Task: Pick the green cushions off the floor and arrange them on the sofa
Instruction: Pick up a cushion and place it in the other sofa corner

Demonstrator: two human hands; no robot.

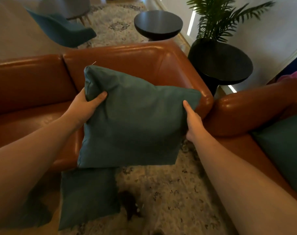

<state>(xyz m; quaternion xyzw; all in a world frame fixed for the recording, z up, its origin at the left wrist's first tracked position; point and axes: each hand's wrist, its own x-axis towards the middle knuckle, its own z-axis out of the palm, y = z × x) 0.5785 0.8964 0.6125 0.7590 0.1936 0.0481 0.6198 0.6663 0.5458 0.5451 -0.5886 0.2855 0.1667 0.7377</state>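
Above the brown leather sofa [144,55], the left hand [84,107] and right hand [192,121] clasp opposite edges of a plump, creased green cushion [132,119], held tilted.

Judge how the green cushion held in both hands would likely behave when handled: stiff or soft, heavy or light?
Probably soft: the green cushion dents under the left hand. Likely light: held aloft by its edges, right hand merely pinching.

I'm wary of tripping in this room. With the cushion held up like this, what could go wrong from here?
1. The held green cushion, gripped at its edges by the left hand and right hand, hides part of the floor ahead.
2. Another green cushion lies on the rug near the feet, next to a small dark object; stepping toward the brown leather sofa might catch either.
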